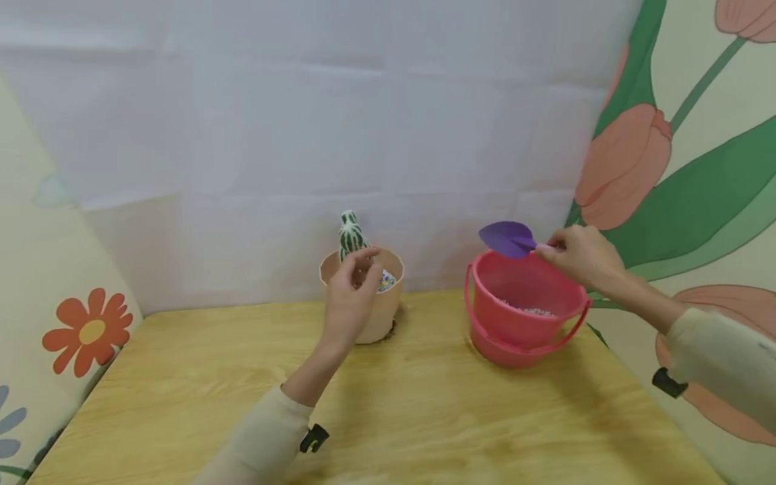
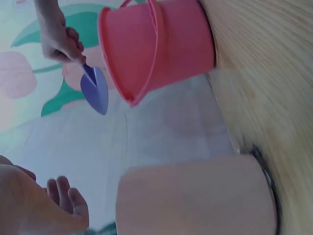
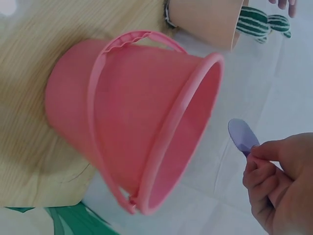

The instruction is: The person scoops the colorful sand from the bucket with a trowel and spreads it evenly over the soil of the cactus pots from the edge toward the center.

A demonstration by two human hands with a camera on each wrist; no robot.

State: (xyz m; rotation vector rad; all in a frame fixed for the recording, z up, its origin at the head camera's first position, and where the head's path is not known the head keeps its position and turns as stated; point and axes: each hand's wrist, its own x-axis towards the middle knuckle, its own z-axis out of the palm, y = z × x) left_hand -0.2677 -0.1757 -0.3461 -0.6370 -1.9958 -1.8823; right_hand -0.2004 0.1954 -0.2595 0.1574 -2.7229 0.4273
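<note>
I have the right hand [image 1: 587,257] gripping a purple leaf-shaped trowel [image 1: 508,239], a round pinkish-red bucket [image 1: 506,330] below that grip; the left hand [image 1: 351,289], fingers relaxed, hovers above a tan tapered pot [image 1: 383,311] with a green-and-white striped cactus [image 1: 349,234].

cactus [image 1: 350,233] partly hidden, pale granules [image 1: 536,312] blurred

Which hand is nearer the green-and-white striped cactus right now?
Left. The left hand is just above the tan round pot holding the cactus; the right hand is farther off, above the pink plastic bucket, gripping the purple leaf-shaped trowel.
</note>
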